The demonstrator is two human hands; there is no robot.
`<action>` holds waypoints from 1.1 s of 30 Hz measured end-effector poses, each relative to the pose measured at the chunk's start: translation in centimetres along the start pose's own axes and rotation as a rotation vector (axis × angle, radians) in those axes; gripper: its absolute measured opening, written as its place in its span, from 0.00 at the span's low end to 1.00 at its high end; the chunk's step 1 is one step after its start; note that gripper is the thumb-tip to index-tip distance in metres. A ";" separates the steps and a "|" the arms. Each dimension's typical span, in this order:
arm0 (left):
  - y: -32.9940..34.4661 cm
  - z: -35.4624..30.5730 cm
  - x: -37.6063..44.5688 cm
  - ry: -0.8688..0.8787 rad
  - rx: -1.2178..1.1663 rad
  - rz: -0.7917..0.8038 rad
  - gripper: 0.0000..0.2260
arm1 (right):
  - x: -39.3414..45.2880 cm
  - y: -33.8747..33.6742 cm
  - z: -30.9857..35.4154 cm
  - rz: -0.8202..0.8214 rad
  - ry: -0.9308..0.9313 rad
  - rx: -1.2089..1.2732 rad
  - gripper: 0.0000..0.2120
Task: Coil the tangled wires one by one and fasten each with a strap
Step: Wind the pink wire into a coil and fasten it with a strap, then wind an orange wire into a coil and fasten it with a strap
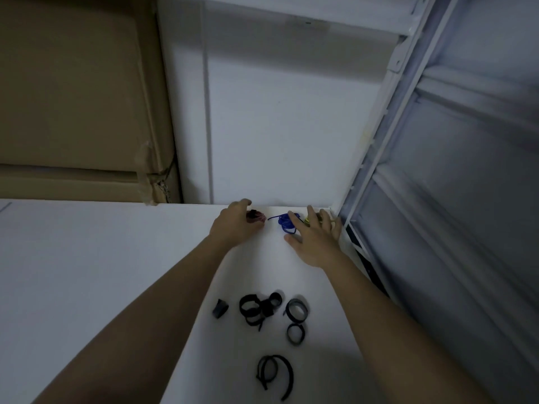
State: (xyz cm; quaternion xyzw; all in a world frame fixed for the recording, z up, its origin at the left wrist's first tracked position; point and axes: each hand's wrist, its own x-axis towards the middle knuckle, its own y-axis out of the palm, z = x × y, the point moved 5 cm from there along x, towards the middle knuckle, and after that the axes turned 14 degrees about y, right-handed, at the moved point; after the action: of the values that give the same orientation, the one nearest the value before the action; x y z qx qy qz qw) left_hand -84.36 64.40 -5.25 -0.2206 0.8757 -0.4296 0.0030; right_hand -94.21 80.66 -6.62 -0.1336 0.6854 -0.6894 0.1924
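Wires: red wire coil (256, 216) gripped by curled left hand (237, 224) at table (87, 258) far edge | blue wire coil (287, 223) and yellow wire (309, 220) under spread, flat right hand (313, 243) near far right corner | black straps (262, 312) nearer, loose

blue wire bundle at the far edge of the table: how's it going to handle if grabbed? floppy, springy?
Probably floppy: the blue wire lies in loose thin loops with a free end sticking out leftward, so it likely sags and unravels if lifted by one strand. Probably light, sliding easily on the smooth white table. The right hand rests over part of it, so its full extent is hidden.
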 end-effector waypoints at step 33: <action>-47.9 22.9 -53.8 -0.743 0.914 -0.500 0.18 | -35.7 -7.9 58.8 -0.130 -1.092 0.417 0.22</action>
State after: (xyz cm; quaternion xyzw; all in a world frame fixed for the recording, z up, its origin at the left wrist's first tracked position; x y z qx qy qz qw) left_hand -12.94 42.59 6.49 -0.5290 0.4669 -0.6421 0.2998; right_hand -36.75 44.00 5.51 -0.4704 0.3274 -0.6513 0.4974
